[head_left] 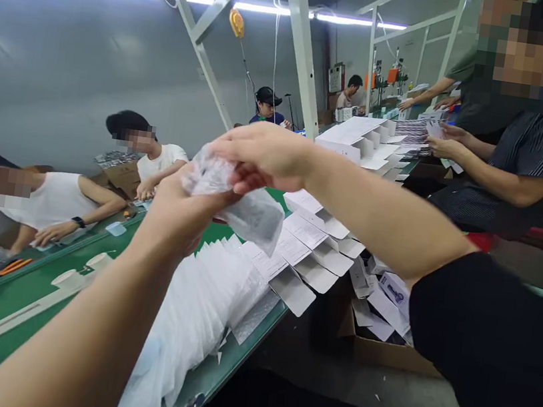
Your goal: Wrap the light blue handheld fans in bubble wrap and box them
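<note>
A translucent plastic bag [255, 218], perhaps bubble wrap, is raised above the table between my two hands. My left hand [177, 207] is closed around its near end, thumb along the side. From above, my right hand [268, 152] reaches across, its fingers bent onto the crumpled upper part of the bag. What the bag contains, if anything, cannot be made out. Below lies a fanned stack of whitish plastic bags [209, 289]. Right of it, white cardboard boxes [296, 241] overlap in a row with their flaps open.
A green conveyor belt [25, 303] with a pale rail runs along the left. Orange-handled scissors [15, 266] lie at its far side. Several co-workers sit or stand around the line. On the floor, a brown carton [391, 355] holds printed white boxes. Metal frame posts [301, 46] rise ahead.
</note>
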`<action>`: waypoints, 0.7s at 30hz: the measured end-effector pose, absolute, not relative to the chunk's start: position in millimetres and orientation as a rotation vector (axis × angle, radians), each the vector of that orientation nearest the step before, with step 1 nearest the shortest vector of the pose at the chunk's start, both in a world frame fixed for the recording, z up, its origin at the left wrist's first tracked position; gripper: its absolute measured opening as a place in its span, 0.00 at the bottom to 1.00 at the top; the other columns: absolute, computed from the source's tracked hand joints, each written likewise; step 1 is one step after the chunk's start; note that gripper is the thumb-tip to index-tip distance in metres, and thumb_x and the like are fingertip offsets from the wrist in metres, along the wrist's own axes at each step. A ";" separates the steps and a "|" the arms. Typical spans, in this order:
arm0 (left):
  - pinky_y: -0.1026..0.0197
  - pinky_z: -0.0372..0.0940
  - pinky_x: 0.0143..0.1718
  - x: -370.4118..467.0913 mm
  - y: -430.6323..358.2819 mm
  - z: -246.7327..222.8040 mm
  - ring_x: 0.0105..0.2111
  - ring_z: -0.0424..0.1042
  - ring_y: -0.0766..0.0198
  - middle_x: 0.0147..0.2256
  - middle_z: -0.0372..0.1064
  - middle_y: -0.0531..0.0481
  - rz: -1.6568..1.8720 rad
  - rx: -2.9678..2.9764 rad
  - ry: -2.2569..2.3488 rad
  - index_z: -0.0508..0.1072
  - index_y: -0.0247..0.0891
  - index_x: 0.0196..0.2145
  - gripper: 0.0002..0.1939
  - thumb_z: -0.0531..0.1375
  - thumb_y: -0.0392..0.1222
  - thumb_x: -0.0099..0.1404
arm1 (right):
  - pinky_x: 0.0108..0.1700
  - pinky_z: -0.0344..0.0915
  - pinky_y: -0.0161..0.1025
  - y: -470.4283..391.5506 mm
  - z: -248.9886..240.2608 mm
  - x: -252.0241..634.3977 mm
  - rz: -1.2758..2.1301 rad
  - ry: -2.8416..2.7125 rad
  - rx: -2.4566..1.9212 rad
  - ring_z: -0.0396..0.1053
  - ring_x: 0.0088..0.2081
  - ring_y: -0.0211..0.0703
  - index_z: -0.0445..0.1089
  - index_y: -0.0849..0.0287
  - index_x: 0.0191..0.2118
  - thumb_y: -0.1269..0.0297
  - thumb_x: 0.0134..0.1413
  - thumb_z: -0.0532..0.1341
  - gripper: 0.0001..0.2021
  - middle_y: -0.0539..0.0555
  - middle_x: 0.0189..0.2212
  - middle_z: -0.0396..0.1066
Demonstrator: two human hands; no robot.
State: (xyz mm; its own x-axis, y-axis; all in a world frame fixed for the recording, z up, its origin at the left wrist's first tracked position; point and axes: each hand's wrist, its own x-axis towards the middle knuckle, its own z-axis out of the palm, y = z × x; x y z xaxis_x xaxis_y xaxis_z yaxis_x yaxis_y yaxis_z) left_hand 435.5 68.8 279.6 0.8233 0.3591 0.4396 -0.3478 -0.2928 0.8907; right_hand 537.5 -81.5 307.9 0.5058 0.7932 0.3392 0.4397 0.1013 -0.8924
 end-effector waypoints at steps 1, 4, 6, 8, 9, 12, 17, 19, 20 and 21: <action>0.59 0.70 0.24 434.9 72.9 274.6 0.28 0.72 0.60 0.34 0.72 0.43 0.711 1.707 0.099 0.73 0.31 0.37 0.23 0.71 0.36 0.40 | 0.28 0.67 0.29 -93.6 283.2 535.0 0.273 -1.084 -1.603 0.65 0.26 0.32 0.66 0.63 0.37 0.59 0.63 0.54 0.12 0.49 0.24 0.65; 0.61 0.69 0.19 423.7 95.6 269.6 0.26 0.71 0.62 0.34 0.72 0.48 0.907 1.581 0.360 0.72 0.34 0.36 0.20 0.68 0.35 0.42 | 0.30 0.65 0.34 -123.2 192.0 520.6 0.178 -0.817 -2.164 0.69 0.29 0.38 0.65 0.59 0.38 0.48 0.63 0.48 0.19 0.52 0.29 0.68; 0.62 0.69 0.18 412.8 111.3 267.6 0.27 0.71 0.62 0.34 0.72 0.50 1.030 1.506 0.482 0.72 0.36 0.35 0.18 0.66 0.34 0.43 | 0.30 0.64 0.38 -127.5 130.4 504.3 0.262 -0.790 -2.288 0.70 0.31 0.46 0.66 0.61 0.34 0.49 0.55 0.59 0.17 0.55 0.27 0.69; 0.62 0.70 0.18 402.9 121.5 262.1 0.27 0.71 0.62 0.34 0.72 0.51 1.050 1.469 0.528 0.73 0.37 0.35 0.17 0.65 0.34 0.43 | 0.32 0.64 0.40 -122.0 82.8 485.4 0.187 -0.704 -2.496 0.71 0.34 0.51 0.65 0.62 0.35 0.57 0.55 0.61 0.12 0.59 0.31 0.69; 0.61 0.70 0.17 398.8 124.0 257.8 0.28 0.71 0.62 0.34 0.72 0.51 1.030 1.464 0.537 0.73 0.37 0.34 0.16 0.65 0.34 0.44 | 0.33 0.64 0.41 -118.3 66.1 476.1 0.121 -0.681 -2.558 0.71 0.35 0.52 0.65 0.62 0.37 0.59 0.55 0.60 0.11 0.60 0.34 0.69; 0.62 0.69 0.17 389.6 124.7 243.2 0.27 0.70 0.63 0.33 0.71 0.52 0.957 1.458 0.581 0.73 0.37 0.33 0.15 0.65 0.33 0.43 | 0.36 0.64 0.42 -114.1 38.5 453.7 -0.116 -0.656 -2.562 0.70 0.39 0.52 0.62 0.60 0.39 0.60 0.58 0.57 0.09 0.62 0.39 0.68; 0.60 0.73 0.27 380.8 122.6 228.3 0.30 0.72 0.64 0.32 0.71 0.55 0.879 1.345 0.541 0.72 0.39 0.34 0.18 0.67 0.31 0.42 | 0.33 0.62 0.44 -120.1 7.6 431.1 0.206 -0.438 -2.306 0.72 0.31 0.52 0.58 0.56 0.41 0.52 0.59 0.53 0.13 0.56 0.30 0.71; 0.60 0.74 0.31 378.9 123.6 226.4 0.32 0.72 0.64 0.33 0.72 0.56 0.842 1.304 0.489 0.72 0.39 0.33 0.18 0.68 0.32 0.42 | 0.33 0.63 0.44 -120.1 -2.6 428.1 0.286 -0.300 -2.183 0.72 0.31 0.52 0.56 0.55 0.42 0.50 0.56 0.54 0.15 0.55 0.31 0.72; 0.60 0.74 0.32 378.1 124.1 225.9 0.32 0.72 0.64 0.33 0.72 0.56 0.825 1.285 0.473 0.73 0.39 0.33 0.18 0.68 0.32 0.41 | 0.34 0.63 0.43 -120.5 -4.7 428.9 0.271 -0.273 -2.145 0.72 0.31 0.51 0.56 0.55 0.42 0.49 0.56 0.54 0.15 0.54 0.31 0.72; 0.60 0.73 0.33 377.5 124.6 225.4 0.33 0.72 0.64 0.33 0.73 0.56 0.813 1.272 0.461 0.73 0.39 0.33 0.18 0.68 0.32 0.41 | 0.34 0.64 0.44 -121.8 -4.5 431.8 0.222 -0.274 -2.133 0.72 0.31 0.51 0.57 0.54 0.40 0.49 0.56 0.54 0.15 0.54 0.31 0.72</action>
State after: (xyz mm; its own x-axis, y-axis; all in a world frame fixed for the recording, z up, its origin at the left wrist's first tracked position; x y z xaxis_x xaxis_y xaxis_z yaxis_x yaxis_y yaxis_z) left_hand 377.5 124.6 225.4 0.6463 0.7525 0.1262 -0.2780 0.0782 0.9574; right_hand 431.8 -121.8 -4.5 0.9586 0.2800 -0.0527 0.1093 -0.5324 -0.8394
